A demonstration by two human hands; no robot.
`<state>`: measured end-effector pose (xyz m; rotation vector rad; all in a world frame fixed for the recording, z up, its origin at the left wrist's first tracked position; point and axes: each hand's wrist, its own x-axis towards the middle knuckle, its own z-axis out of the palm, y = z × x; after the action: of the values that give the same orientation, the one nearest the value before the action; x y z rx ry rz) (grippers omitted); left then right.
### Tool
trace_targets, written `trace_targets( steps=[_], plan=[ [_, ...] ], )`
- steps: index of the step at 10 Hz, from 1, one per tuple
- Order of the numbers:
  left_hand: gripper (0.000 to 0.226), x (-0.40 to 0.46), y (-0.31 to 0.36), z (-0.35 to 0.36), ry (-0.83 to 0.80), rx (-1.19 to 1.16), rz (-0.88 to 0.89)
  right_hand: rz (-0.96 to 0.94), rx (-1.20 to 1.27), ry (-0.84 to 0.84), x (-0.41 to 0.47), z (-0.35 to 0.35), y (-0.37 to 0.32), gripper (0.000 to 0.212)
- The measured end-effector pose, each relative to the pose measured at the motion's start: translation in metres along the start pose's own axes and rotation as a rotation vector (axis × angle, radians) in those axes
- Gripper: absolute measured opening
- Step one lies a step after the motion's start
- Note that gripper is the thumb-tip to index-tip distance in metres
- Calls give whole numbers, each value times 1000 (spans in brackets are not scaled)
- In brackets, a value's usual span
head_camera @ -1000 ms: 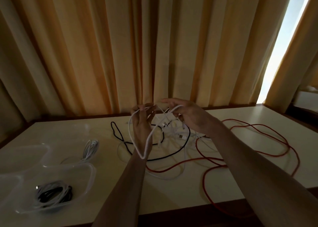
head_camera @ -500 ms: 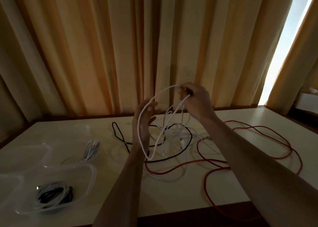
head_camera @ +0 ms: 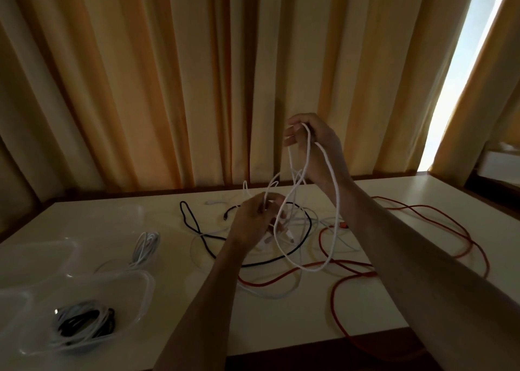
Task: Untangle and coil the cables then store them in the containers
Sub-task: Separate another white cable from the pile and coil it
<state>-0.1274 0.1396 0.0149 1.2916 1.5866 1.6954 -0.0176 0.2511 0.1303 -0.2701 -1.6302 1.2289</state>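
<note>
**Both hands on the white cable above the tangle**

Head view: the right hand (head_camera: 312, 142) is raised, its fingers curled round the top of a white cable (head_camera: 334, 201), whose long loop hangs below that grip to the table (head_camera: 157, 210). Lower and to its left, the left hand (head_camera: 253, 218) pinches white strands just over the tangle. Under both grips lie a black cable (head_camera: 194, 227) and a red cable (head_camera: 450, 221). Far left of the left hand, a clear container (head_camera: 140, 289) holds coiled cables (head_camera: 81, 323); a white coil (head_camera: 146, 244) lies beside it.
</note>
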Motion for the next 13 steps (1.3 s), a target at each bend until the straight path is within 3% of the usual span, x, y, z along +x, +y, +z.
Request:
trace_targets(
  steps=[1,2,3,4,5,6,7,8,9,10,11,12,13],
  plan=[
    [42,1,0,-8,169,-196,-54,1,-27,97,-2,-2,3,11],
    [45,3,-5,-18,187,-188,-121,-24,-180,131,-3,-7,8,13],
    [41,4,-9,-14,12,-59,-248,-56,-127,63,-7,-6,0,13],
    [36,6,-11,-6,33,72,-234,-119,-36,3,-4,-6,-1,15],
    [32,8,-16,-8,231,352,-116,-201,-78,-36,5,-2,-2,19],
    [59,9,-22,-14,284,388,-13,-197,-4,-51,8,4,-8,20],
    [63,7,-19,-12,344,474,219,-240,84,-47,5,10,-17,18],
    [51,6,-14,-9,426,443,327,-175,61,-100,6,11,-19,23],
    [38,2,-3,-11,539,56,283,13,-137,-248,4,17,-1,19],
    [31,2,1,-15,588,-81,237,169,-187,-280,0,17,14,22],
    [29,4,3,-23,577,-237,185,37,-895,-259,-4,8,19,50],
    [26,8,3,-29,530,-352,178,70,-1129,-164,-8,3,9,52],
    [26,2,12,-32,407,-210,265,354,-1023,-113,-1,-3,4,31]
  ],
)
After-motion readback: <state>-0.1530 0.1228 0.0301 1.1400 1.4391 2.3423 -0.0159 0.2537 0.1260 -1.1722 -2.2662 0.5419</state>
